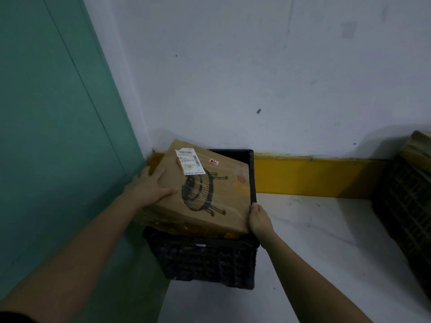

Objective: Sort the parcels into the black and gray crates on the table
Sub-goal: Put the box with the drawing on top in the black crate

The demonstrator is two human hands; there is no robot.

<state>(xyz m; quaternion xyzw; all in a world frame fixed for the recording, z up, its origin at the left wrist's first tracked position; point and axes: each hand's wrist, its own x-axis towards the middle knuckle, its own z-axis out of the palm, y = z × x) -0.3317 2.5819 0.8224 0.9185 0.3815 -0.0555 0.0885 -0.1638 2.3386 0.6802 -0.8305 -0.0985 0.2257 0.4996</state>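
Note:
A large brown cardboard parcel (pixel 217 183) with a black fan drawing and a white shipping label lies tilted across the top of the black crate (pixel 205 262). Its left side sticks up over the crate's left rim. My left hand (pixel 151 185) lies on the parcel's left edge, thumb on top and fingers over the side. My right hand (pixel 258 220) grips the parcel's near right corner at the crate's rim. More cardboard shows beneath the parcel inside the crate.
The crate stands on a white table (pixel 326 241) in a corner, against a white wall with a yellow strip (pixel 310 176). A teal panel (pixel 58 136) runs along the left. A gray crate (pixel 405 206) holding a parcel sits at the right edge.

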